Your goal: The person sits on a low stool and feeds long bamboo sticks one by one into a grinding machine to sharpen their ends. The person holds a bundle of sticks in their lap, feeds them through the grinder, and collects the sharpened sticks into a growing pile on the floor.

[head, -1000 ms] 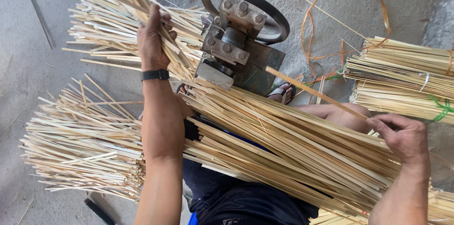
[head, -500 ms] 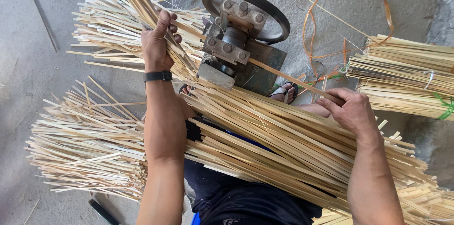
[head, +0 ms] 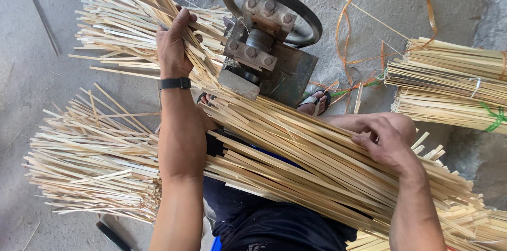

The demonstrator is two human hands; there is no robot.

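Observation:
A long sheaf of pale bamboo strips (head: 296, 150) lies slantwise across my lap, from upper left to lower right. My left hand (head: 175, 45), with a black band at the wrist, grips the upper part of the sheaf next to a grey metal machine (head: 259, 53) with a dark round wheel (head: 311, 21). My right hand (head: 388, 143) rests palm down on the lower part of the strips, fingers curled over them near my knee.
Loose bamboo strips are heaped on the concrete floor at left (head: 90, 161) and upper left (head: 116, 24). Tied bundles (head: 449, 84) lie at right. Orange bark ribbons (head: 348, 34) curl on the floor. My sandalled foot (head: 314, 102) shows beside the machine.
My right hand slid from the far right up along the sheaf, then settled lower on the strips near my knee. My left hand kept its grip near the machine.

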